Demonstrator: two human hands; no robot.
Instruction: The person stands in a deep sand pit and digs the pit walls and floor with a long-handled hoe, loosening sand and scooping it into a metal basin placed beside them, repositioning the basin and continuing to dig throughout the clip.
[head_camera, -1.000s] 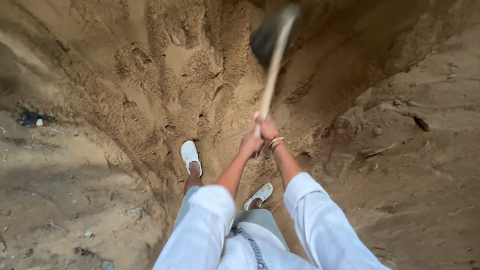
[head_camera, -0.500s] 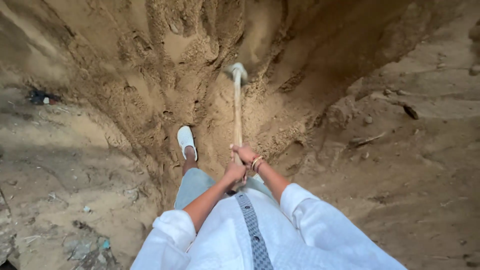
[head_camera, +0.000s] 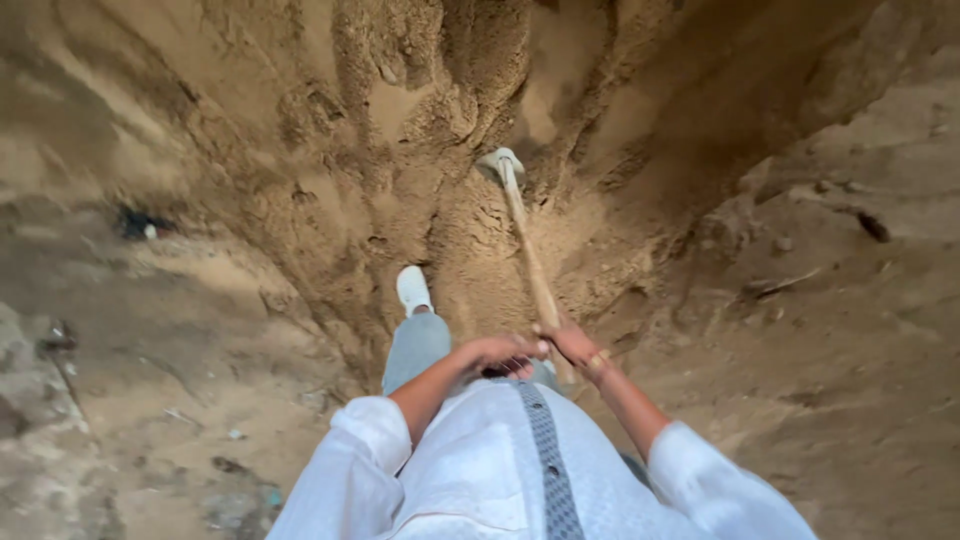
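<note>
Hoe sunk in trench soil

Left hand (head_camera: 500, 352) and right hand (head_camera: 575, 345) both clench the wooden handle (head_camera: 530, 270)'s near end. Beyond them, the hoe blade (head_camera: 498, 160) is half buried in loose sand (head_camera: 470, 230). A white shoe (head_camera: 413, 290) stands left of the hands.

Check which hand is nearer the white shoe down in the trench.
Left. The left hand grips the wooden handle just right of and below the white shoe; the right hand holds it farther right.
</note>
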